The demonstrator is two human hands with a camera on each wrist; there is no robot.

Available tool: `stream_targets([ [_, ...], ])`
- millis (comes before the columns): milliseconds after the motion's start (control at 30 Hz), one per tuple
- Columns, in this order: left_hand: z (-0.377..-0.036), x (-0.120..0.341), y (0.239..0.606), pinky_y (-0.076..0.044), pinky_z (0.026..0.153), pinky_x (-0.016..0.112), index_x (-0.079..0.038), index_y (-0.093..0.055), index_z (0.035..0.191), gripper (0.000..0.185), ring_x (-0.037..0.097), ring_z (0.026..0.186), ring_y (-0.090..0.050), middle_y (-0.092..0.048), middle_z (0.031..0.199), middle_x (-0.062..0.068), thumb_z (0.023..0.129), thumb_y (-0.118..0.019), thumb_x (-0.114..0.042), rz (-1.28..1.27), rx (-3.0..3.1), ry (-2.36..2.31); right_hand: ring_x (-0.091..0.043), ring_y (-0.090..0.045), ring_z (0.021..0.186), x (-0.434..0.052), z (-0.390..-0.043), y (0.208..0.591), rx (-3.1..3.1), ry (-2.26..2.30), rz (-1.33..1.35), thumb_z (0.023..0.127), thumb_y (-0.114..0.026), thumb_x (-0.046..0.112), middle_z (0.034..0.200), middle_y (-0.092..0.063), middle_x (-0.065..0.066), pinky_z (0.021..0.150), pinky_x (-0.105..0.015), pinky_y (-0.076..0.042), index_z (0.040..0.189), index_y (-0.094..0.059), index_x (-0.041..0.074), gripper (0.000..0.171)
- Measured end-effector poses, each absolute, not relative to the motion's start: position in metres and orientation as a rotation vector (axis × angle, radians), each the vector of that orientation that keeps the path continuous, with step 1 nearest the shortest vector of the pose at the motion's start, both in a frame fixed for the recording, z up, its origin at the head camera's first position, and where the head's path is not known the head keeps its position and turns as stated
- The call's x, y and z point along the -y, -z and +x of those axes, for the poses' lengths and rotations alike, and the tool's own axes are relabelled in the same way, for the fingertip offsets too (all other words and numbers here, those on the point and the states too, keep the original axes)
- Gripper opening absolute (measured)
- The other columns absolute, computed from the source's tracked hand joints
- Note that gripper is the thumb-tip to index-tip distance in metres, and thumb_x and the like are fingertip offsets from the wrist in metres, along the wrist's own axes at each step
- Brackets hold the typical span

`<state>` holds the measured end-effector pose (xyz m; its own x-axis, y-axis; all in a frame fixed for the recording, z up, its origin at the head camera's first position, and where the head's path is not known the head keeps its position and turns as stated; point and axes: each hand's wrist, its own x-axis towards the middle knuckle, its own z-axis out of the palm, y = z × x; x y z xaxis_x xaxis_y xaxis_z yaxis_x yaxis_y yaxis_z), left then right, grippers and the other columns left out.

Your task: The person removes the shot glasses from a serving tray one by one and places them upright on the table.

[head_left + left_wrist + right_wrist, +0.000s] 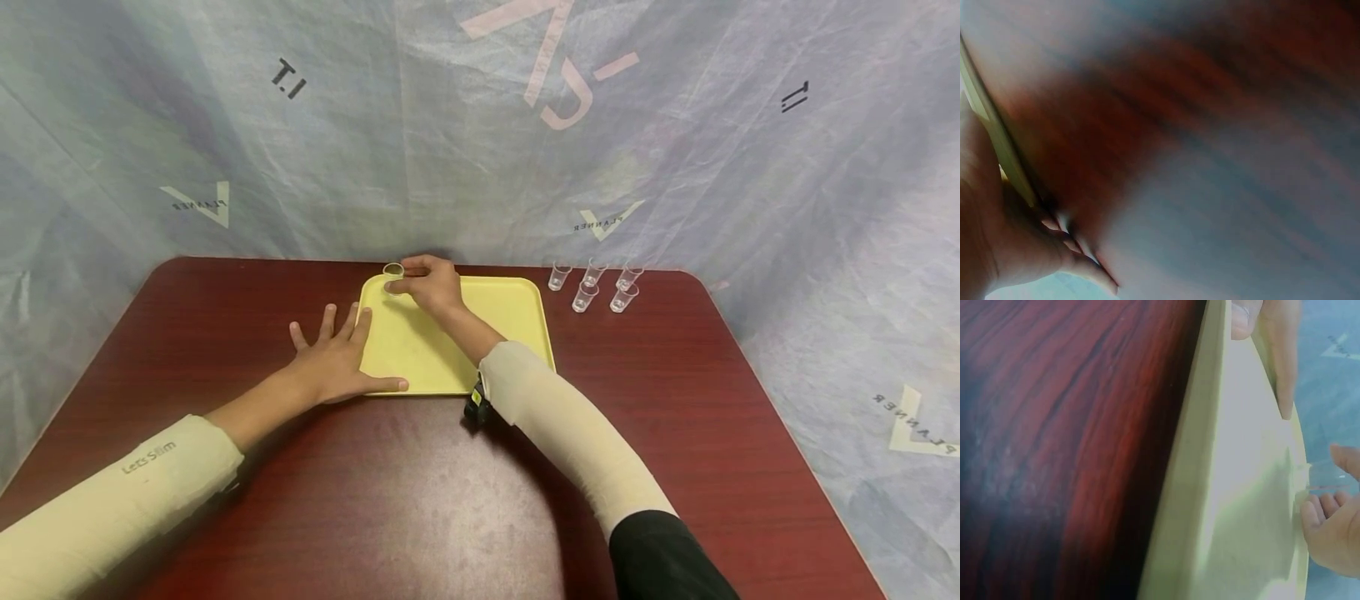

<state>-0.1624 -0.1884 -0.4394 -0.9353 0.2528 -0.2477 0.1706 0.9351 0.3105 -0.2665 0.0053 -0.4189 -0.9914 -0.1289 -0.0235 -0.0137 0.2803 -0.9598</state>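
A yellow tray [502, 312] lies on the dark red table. My right hand [437, 287] reaches across it and grips a small clear cup [393, 272] between thumb and fingers at the tray's back left corner. In the right wrist view the right hand [1335, 540] is partly cut off, and whether the cup's base touches the tray cannot be made out. With fingers spread, my left hand [333, 364] rests at the front left corner, its thumb along the front rim. The left wrist view shows this hand [1013, 247] against the tray's edge [997, 134].
Several clear cups [587, 296] stand upright in a group on the table, right of the tray. Behind the table's back edge hangs a grey printed sheet [360, 150], which also encloses the sides. A small black device [476, 408] sits under the right wrist.
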Motion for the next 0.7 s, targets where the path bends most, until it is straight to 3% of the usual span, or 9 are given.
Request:
stream_targets([
  [533,-0.163,0.190,0.443,0.015,0.115,0.099,-0.009,0.004,0.182,0.159,0.061,0.172,0.015,0.003,0.188,0.028,0.076,-0.054,-0.112,0.311,-2.810,-0.407,-0.029,-0.077,0.117,-0.010,-0.260,0.420,-2.433,1.815,-0.128,0.095,-0.093,0.017,0.125,-0.081,-0.011,0.103,-0.048,-0.064,0.127,-0.082,0.007,0.035],
  [700,-0.164,0.189,0.443,0.016,0.116,0.098,-0.010,0.004,0.182,0.160,0.059,0.172,0.015,0.003,0.189,0.026,0.074,-0.053,-0.113,0.317,-2.814,-0.407,-0.027,-0.078,0.113,-0.019,-0.258,0.417,-2.417,1.829,-0.143,0.095,-0.093,0.018,0.122,-0.080,-0.010,0.098,-0.040,-0.065,0.129,-0.081,0.005,0.039],
])
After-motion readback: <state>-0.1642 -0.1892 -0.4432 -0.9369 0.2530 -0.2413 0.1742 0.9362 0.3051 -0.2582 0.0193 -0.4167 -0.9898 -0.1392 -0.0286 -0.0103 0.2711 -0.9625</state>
